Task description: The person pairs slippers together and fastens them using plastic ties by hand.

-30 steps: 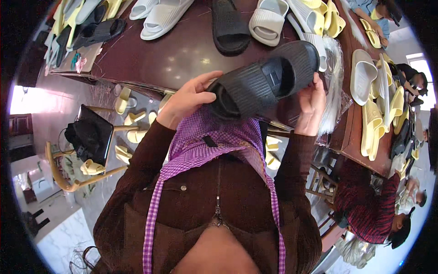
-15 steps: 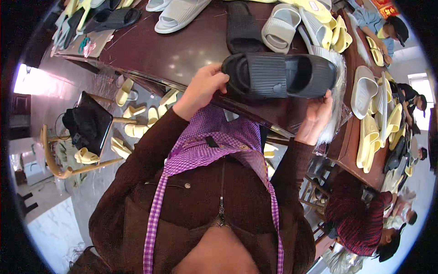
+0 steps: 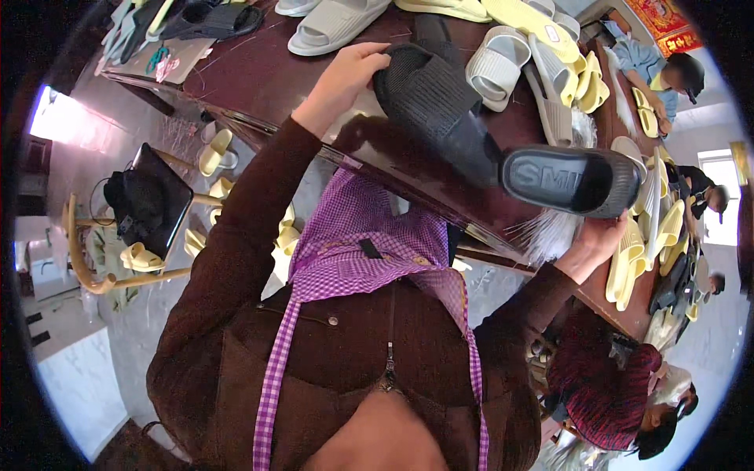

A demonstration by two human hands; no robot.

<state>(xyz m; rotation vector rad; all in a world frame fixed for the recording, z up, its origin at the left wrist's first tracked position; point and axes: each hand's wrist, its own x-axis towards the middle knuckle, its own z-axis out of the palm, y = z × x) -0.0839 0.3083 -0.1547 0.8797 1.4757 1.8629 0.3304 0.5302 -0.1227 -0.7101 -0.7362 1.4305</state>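
My left hand is closed on the toe end of a black ribbed slide sandal, held tilted above the dark red table. Its heel end slants down toward the right. In my right hand, the fingers grip the lower edge of a second black slide sandal near its toe. This one shows its dark footbed, with raised lettering. The heels of the two sandals meet or overlap. Behind the left one, another black slide lies partly hidden.
Grey slides, a light grey slide and yellow slides lie along the far side. More pairs line a table at right, where several people work. A wooden chair with a black bag stands at left.
The two black slides, earlier side by side in one level row, have swung apart into an angle. My right hand has moved right and down; my left hand has risen slightly.
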